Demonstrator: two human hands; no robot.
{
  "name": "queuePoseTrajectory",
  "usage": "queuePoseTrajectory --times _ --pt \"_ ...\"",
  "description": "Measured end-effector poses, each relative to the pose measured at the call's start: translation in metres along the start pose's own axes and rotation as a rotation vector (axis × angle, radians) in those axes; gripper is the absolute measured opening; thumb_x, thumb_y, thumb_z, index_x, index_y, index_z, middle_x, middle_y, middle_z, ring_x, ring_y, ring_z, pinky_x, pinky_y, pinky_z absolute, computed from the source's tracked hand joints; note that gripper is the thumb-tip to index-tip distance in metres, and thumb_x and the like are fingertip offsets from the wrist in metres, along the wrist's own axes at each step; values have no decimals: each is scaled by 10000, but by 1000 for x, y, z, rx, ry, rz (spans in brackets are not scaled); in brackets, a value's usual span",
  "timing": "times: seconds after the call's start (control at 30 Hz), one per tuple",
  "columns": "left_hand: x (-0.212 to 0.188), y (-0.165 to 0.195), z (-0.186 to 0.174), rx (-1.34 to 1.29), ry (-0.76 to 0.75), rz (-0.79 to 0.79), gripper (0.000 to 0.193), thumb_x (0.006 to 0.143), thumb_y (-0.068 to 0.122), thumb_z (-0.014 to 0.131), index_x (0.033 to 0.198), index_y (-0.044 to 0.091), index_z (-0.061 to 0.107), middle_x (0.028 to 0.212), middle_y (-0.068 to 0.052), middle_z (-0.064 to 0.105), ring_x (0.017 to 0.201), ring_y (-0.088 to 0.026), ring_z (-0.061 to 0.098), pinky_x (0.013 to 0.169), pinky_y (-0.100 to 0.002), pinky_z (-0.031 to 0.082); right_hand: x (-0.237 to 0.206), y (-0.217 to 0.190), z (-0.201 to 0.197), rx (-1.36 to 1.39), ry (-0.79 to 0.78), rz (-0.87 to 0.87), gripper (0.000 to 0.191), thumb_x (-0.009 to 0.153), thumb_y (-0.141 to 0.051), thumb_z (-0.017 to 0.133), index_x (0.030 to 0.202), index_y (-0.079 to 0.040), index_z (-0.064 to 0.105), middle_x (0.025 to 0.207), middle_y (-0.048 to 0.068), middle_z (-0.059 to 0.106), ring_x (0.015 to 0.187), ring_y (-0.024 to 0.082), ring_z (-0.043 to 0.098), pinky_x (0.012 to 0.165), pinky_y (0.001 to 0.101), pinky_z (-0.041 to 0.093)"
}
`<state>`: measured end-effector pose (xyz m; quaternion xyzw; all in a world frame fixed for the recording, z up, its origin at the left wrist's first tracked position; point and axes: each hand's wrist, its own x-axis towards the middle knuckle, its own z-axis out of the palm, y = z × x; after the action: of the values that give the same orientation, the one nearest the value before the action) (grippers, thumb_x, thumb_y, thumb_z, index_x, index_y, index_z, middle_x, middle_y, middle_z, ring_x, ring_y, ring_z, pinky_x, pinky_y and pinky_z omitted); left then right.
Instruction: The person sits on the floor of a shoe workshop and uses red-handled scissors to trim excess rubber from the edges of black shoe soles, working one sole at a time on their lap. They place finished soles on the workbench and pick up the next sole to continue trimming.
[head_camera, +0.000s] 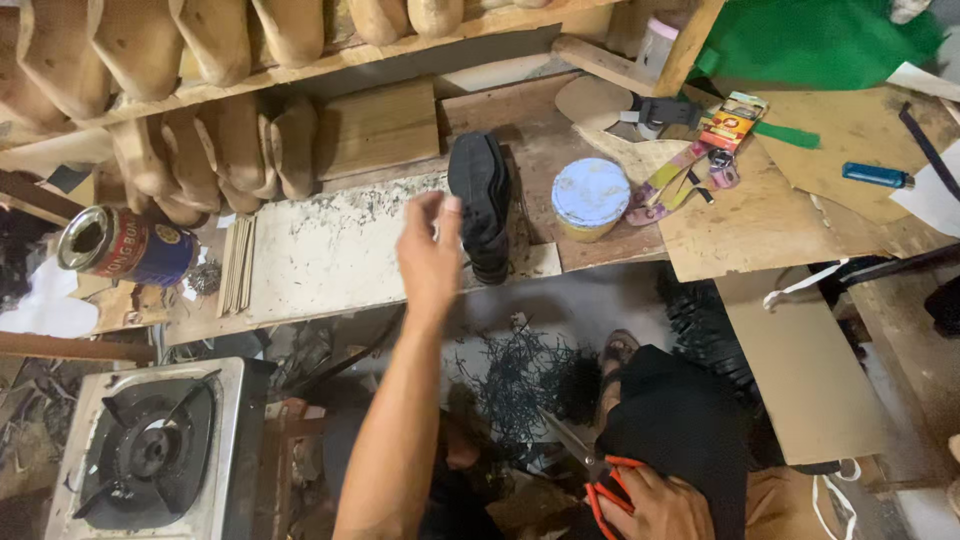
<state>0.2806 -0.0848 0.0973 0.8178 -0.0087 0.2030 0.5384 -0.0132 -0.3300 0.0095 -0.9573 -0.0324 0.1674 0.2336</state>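
Note:
A black shoe (482, 200) lies on the worn wooden bench (330, 260), toe pointing away from me. My left hand (430, 255) reaches up to it, with fingers loosely apart and fingertips at the shoe's left edge; no firm grip shows. Low down near my lap, my right hand (655, 505) holds a pair of scissors with orange handles (605, 485), blades pointing up and left. My dark-trousered knee (680, 420) is beside them.
A lidded round tin (590, 195) stands right of the shoe. A can (120, 245) lies on its side at the left, with a gas stove (150, 450) below it. Wooden shoe lasts (240, 140) fill the shelves. Black scraps (530, 380) cover the floor, and a blue lighter (875, 175) lies on cardboard.

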Motion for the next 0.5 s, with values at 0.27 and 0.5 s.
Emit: queuePoseTrajectory --times 0.27,0.5 --pt "58 -4 9 -258 -522 -876 602 886 608 613 1137 73 729 1013 -124 767 891 -250 712 790 -385 532 7 -9 -9 -5 -41 26 602 759 -457 811 1218 -82 701 1209 165 724 803 310 792 754 389 636" --pt "65 8 45 -390 -608 -852 529 827 435 733 1066 -36 739 968 -154 775 812 -263 728 752 -371 572 14 -11 -7 -16 -64 63 633 763 -477 818 1259 -104 693 1186 188 729 821 303 793 796 390 629"
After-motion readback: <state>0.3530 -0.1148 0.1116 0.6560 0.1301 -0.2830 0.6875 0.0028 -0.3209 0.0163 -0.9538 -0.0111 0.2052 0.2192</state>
